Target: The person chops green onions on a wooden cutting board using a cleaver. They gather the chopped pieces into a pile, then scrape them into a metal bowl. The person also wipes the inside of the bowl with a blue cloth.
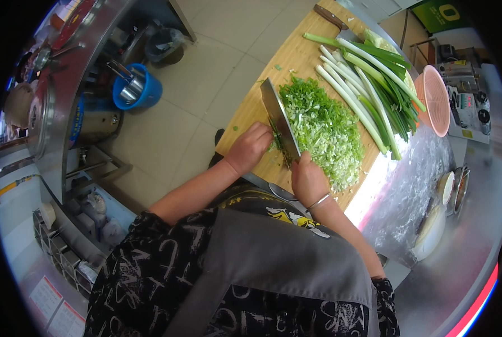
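Note:
My right hand (pixel 311 179) is closed round the handle of a cleaver (pixel 279 120), whose broad blade stands on edge on a wooden cutting board (pixel 251 109). Left of the blade, my left hand (pixel 251 145) rests with curled fingers on some green scallion pieces (pixel 277 137), partly hidden by the fingers and blade. A large heap of chopped scallions (pixel 320 130) lies right of the cleaver. Whole scallions (pixel 360 88) with white stalks and green leaves lie beyond the heap, across the board's right edge.
A second knife with a wooden handle (pixel 330 17) lies at the board's far end, near a pale green cabbage (pixel 379 40). A pink plastic basket (pixel 434 101) stands on the metal counter (pixel 407 185) at right. On the floor at left is a blue bucket (pixel 150 90) holding metal utensils.

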Motion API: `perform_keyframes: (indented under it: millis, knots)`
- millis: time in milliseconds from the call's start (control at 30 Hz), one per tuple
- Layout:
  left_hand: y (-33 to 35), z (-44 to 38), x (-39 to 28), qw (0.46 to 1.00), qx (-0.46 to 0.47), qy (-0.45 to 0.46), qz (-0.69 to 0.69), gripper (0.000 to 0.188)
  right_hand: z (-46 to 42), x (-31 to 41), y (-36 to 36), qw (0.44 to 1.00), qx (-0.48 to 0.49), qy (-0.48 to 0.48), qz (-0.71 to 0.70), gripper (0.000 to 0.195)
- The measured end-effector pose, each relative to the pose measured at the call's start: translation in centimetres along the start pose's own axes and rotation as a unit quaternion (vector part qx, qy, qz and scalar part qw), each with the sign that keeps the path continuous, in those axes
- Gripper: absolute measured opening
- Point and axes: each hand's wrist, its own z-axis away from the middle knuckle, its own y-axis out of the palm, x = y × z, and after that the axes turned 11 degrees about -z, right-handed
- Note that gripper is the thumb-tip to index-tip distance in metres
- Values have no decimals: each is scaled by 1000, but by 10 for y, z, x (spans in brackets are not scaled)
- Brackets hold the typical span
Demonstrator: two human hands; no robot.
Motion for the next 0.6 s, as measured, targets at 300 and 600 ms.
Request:
perform_keyframes:
  millis: [300, 600]
  knots:
    - [-3, 5, -1, 1000, -11, -14, -8, 13, 16, 6, -11, 998, 38, -7, 40, 18]
    - [-3, 7, -2, 999, -31, -29, -5, 13, 6, -9, -17, 999, 14, -29, 8, 19]
